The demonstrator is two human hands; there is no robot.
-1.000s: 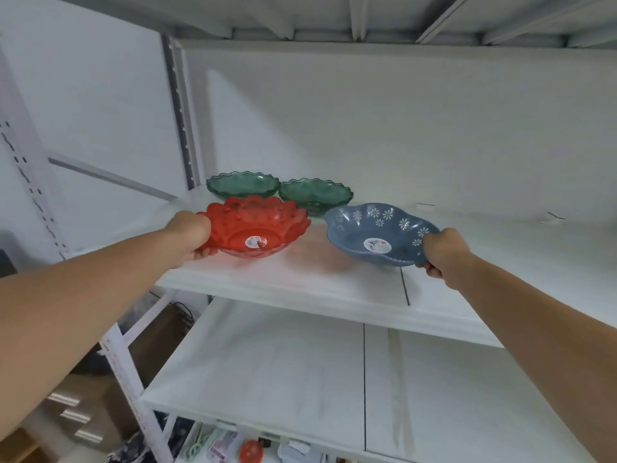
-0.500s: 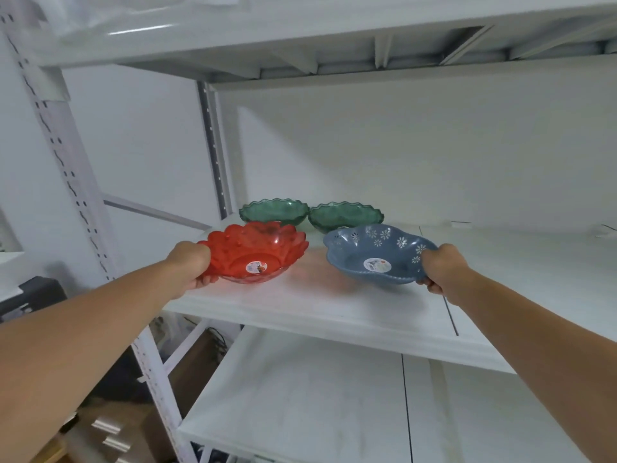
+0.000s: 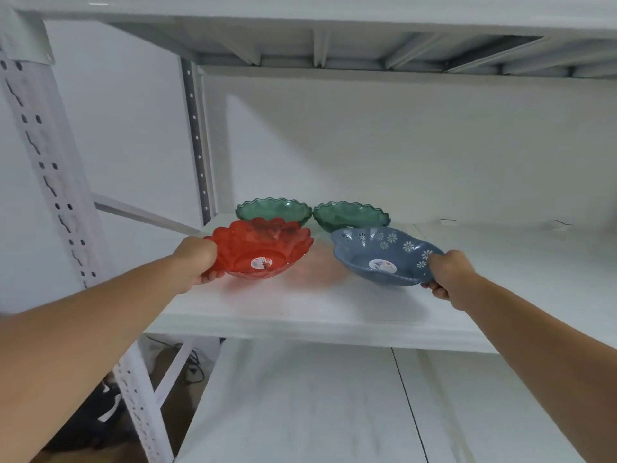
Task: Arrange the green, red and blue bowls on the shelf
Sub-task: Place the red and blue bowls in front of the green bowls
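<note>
a person's two bare arms reach up to a white metal shelf point(image 3: 334, 315), each hand gripping a bowl by its rim. the left hand point(image 3: 197, 260) is clenched on the left edge of a red bowl point(image 3: 263, 250), a see-through petal-edged dish with a round sticker on its base, tilted so its underside faces the camera. the right hand point(image 3: 449, 272) is clamped on the right edge of a blue bowl point(image 3: 377, 259) with white flower prints and small cut-outs along its wavy rim, also tilted toward the camera, a sticker on its underside. whether either bowl's base touches the shelf cannot be told; both sit low over the shelf's middle, toward its left end, side by side with a clear gap between them.

behind them, near the back edge of the shelf and close to the wall, stand two green bowls with scalloped rims: the left green bowl point(image 3: 267, 208) directly behind the red one and partly hidden by it, the right green bowl point(image 3: 354, 213) just beside the first, their rims almost touching, and just behind the blue bowl.

a perforated white upright post point(image 3: 46, 168) rises at the shelf's front left corner, and a lower shelf point(image 3: 300, 412) lies beneath. the underside of an upper shelf point(image 3: 334, 45) spans the top.
</note>
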